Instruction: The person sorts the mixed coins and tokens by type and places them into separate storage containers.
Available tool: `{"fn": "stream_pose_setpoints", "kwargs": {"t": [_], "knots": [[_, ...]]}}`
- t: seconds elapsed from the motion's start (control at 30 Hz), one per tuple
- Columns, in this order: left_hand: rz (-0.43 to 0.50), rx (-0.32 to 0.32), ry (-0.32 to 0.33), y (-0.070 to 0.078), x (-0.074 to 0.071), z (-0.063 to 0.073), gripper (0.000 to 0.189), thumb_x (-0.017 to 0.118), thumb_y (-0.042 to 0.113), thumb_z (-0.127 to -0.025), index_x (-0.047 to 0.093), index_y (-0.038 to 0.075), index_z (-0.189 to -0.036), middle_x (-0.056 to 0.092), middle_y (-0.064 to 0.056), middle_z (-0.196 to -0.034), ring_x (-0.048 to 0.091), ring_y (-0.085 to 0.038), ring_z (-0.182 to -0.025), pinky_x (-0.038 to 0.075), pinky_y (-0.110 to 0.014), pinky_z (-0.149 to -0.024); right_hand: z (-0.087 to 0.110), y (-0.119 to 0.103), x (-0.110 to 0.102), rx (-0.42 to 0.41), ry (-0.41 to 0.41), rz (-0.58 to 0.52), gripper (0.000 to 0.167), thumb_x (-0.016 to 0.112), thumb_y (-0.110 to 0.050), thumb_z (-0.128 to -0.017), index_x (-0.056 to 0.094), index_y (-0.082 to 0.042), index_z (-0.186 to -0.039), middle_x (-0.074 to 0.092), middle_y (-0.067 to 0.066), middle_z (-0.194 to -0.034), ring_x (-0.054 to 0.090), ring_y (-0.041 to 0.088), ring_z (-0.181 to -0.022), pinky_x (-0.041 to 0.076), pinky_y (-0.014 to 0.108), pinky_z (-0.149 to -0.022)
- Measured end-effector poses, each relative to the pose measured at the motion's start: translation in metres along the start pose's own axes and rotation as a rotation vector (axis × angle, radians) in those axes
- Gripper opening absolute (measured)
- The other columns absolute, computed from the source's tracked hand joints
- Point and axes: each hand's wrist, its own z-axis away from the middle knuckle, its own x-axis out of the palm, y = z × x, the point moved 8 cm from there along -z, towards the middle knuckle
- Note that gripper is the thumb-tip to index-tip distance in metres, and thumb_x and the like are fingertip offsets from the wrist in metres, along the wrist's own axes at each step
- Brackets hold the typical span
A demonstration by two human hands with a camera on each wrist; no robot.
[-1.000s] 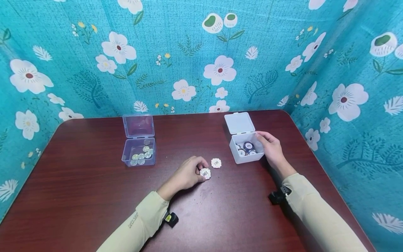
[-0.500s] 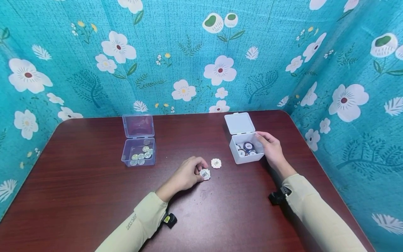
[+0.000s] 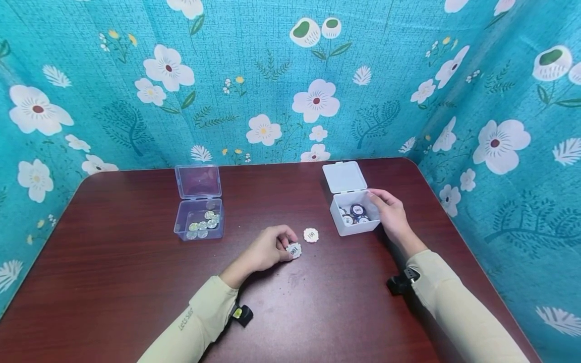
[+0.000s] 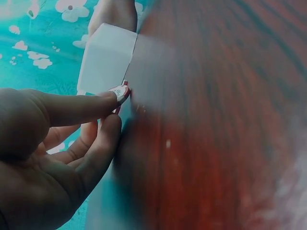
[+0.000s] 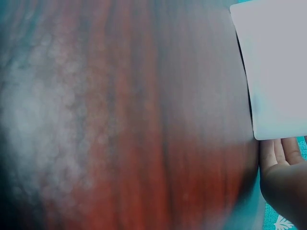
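Near the table's middle, my left hand (image 3: 268, 249) pinches a white poker chip (image 3: 294, 250) marked 100 between thumb and fingers. The left wrist view shows this poker chip (image 4: 121, 93) tilted at the fingertips. A second white 100 chip (image 3: 310, 235) lies flat on the table just beyond it. My right hand (image 3: 393, 214) grips the right wall of an open white plastic box (image 3: 356, 229), thumb over the rim. Inside that box are several chips, with a dark one (image 3: 357, 210) on top. The right wrist view shows the white box (image 5: 278, 72) above the fingers of my right hand (image 5: 285, 175).
At the left stands a clear purplish box (image 3: 199, 234), lid (image 3: 198, 181) raised, with several coins (image 3: 202, 226) in it. The white box's lid (image 3: 344, 176) leans back. A flowered blue curtain (image 3: 218, 91) hangs behind the dark red wooden table (image 3: 113, 282).
My left hand and its poker chip have shifted very slightly left, and the chip looks a little more tilted. The right hand keeps its hold on the white box.
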Motion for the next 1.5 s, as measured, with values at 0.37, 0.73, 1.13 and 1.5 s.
{"fn": "stream_pose_setpoints", "kwargs": {"t": [0.37, 0.73, 1.13, 1.5], "knots": [[0.158, -0.056, -0.025, -0.005, 0.0, 0.0, 0.032, 0.077, -0.016, -0.075, 0.065, -0.001, -0.102, 0.055, -0.004, -0.078, 0.055, -0.012, -0.059, 0.049, -0.024, -0.05, -0.001, 0.002, -0.001, 0.015, 0.002, 0.0, 0.042, 0.063, -0.023, -0.101, 0.061, 0.003, -0.133, 0.065, -0.009, -0.111, 0.053, 0.017, -0.107, 0.044, 0.026, -0.088], [0.209, -0.08, -0.021, 0.001, 0.005, -0.007, 0.032, 0.076, -0.013, -0.079, 0.066, 0.003, -0.105, 0.056, -0.005, -0.08, 0.058, -0.014, -0.058, 0.049, -0.029, -0.046, 0.009, -0.014, 0.004, 0.018, 0.0, 0.007, 0.041, 0.063, -0.018, -0.101, 0.059, 0.008, -0.131, 0.067, -0.003, -0.11, 0.054, 0.023, -0.107, 0.045, 0.029, -0.088], [0.225, -0.051, 0.014, 0.021, 0.004, -0.023, 0.032, 0.075, -0.012, -0.081, 0.065, 0.002, -0.108, 0.057, -0.007, -0.082, 0.063, -0.018, -0.06, 0.053, -0.043, -0.046, -0.001, 0.0, -0.001, 0.008, 0.0, 0.023, 0.043, 0.063, -0.025, -0.101, 0.06, 0.004, -0.133, 0.066, -0.008, -0.112, 0.053, 0.017, -0.108, 0.043, 0.028, -0.089], [0.304, 0.0, 0.059, 0.037, 0.006, -0.04, 0.031, 0.074, -0.015, -0.08, 0.065, -0.003, -0.107, 0.057, -0.008, -0.08, 0.059, -0.016, -0.061, 0.057, -0.053, -0.063, -0.001, 0.002, -0.002, 0.035, 0.009, 0.036, 0.045, 0.063, -0.025, -0.101, 0.059, 0.004, -0.135, 0.064, -0.004, -0.115, 0.052, 0.019, -0.11, 0.042, 0.029, -0.091]]}}
